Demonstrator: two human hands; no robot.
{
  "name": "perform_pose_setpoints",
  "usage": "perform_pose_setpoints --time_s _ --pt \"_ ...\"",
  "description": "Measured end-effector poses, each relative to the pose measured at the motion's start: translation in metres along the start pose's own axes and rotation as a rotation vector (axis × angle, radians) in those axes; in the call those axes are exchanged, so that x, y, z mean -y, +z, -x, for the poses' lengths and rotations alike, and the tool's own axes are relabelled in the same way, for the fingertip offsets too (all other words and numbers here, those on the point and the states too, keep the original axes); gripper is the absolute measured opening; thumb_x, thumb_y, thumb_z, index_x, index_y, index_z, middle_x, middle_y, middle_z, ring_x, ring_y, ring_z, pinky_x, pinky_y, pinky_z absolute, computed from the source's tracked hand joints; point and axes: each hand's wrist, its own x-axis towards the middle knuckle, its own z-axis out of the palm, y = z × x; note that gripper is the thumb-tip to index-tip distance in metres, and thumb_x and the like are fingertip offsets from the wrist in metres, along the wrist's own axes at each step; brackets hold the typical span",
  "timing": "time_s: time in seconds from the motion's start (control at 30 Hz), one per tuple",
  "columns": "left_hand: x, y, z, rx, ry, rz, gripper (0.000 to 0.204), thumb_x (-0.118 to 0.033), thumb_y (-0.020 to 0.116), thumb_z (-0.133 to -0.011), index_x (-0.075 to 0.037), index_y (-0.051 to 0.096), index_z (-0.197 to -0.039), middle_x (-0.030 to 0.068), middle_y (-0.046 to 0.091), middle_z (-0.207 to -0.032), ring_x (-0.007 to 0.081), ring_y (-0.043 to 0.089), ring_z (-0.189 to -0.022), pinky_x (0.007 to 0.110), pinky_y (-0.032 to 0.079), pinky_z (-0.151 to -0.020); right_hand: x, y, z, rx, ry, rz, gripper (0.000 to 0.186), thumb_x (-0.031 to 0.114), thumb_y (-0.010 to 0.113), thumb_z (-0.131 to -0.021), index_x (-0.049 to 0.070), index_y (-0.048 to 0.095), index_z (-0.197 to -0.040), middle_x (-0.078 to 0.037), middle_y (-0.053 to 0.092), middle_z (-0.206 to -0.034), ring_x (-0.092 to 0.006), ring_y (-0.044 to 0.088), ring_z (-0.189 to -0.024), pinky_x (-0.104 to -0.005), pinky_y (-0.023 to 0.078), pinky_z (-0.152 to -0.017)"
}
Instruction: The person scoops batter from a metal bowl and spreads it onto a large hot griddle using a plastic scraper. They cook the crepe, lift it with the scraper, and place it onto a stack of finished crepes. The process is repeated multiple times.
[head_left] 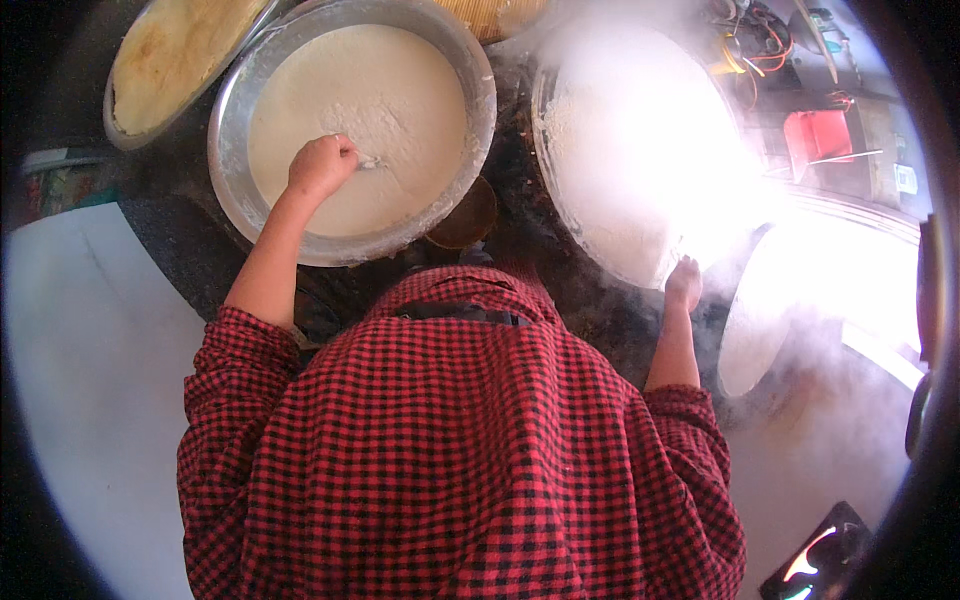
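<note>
A wide metal basin at the upper left holds pale, creamy batter. Over that batter, my left hand is closed, and a small batter-coated thing shows just beyond its fingers, dipping into the surface. What it is cannot be made out. To the right, a large round pan holds a whitish layer, much of it lost in bright steam. My right hand is closed at that pan's near edge; glare and steam hide what its fingers grip.
A round tray with a tan, flat layer leans at the far left. A woven mat lies behind the basin. Farther right are a pale round lid-like disc, a red container and cables. A brown round object sits between basin and pan.
</note>
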Motion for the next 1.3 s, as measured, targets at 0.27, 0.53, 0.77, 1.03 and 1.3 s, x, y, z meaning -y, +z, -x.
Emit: perform_pose_setpoints --time_s 0.27,0.53,0.77,1.03,1.3 --pt "-0.003 -0.004 0.004 0.006 -0.001 -0.022 0.021 -0.022 0.051 -0.073 -0.009 0.066 -0.082 0.0131 0.064 -0.081 0.0304 0.061 -0.078 0.039 0.047 -0.07 0.076 -0.018 0.066 0.025 -0.07 -0.144 0.029 0.023 0.049 -0.081 0.014 0.056 -0.108 -0.012 0.059 -0.098 -0.0309 0.055 -0.091 -0.0408 0.044 -0.08" --pt "-0.001 -0.006 -0.003 0.03 0.052 -0.025 0.022 -0.022 0.05 -0.073 -0.008 0.065 -0.081 0.0131 0.064 -0.08 0.0306 0.061 -0.076 0.038 0.047 -0.069 0.11 -0.047 0.124 0.089 -0.4 -0.178 0.027 0.016 0.051 -0.081 0.014 0.056 -0.107 -0.01 0.058 -0.102 -0.0285 0.053 -0.093 -0.0396 0.045 -0.078" --pt "0.009 -0.007 -0.002 0.023 0.027 -0.004 0.022 -0.022 0.049 -0.073 -0.009 0.065 -0.08 0.0128 0.064 -0.077 0.0303 0.061 -0.074 0.039 0.047 -0.067 0.114 -0.063 0.087 0.369 0.225 -1.228 0.029 0.027 0.061 -0.081 0.003 0.062 -0.096 -0.009 0.063 -0.086 -0.0142 0.059 -0.072 -0.0278 0.048 -0.063" --pt "0.014 -0.006 0.011 -0.035 -0.031 0.052 0.019 -0.021 0.051 -0.073 -0.01 0.065 -0.081 0.0123 0.064 -0.077 0.03 0.061 -0.073 0.038 0.048 -0.066 0.16 -0.09 -0.01 0.514 0.155 -1.348 0.029 0.021 0.057 -0.083 0.005 0.056 -0.107 -0.006 0.061 -0.091 -0.0131 0.055 -0.073 -0.0258 0.045 -0.061" --pt "0.01 -0.002 0.017 -0.097 -0.044 0.019 0.019 -0.021 0.052 -0.073 -0.009 0.065 -0.082 0.0104 0.064 -0.078 0.0291 0.061 -0.074 0.037 0.048 -0.065 0.254 -0.086 -0.084 -0.023 -0.424 -0.18 0.028 0.014 0.044 -0.085 0.016 0.055 -0.11 -0.006 0.057 -0.107 -0.0272 0.057 -0.09 -0.0391 0.047 -0.074"
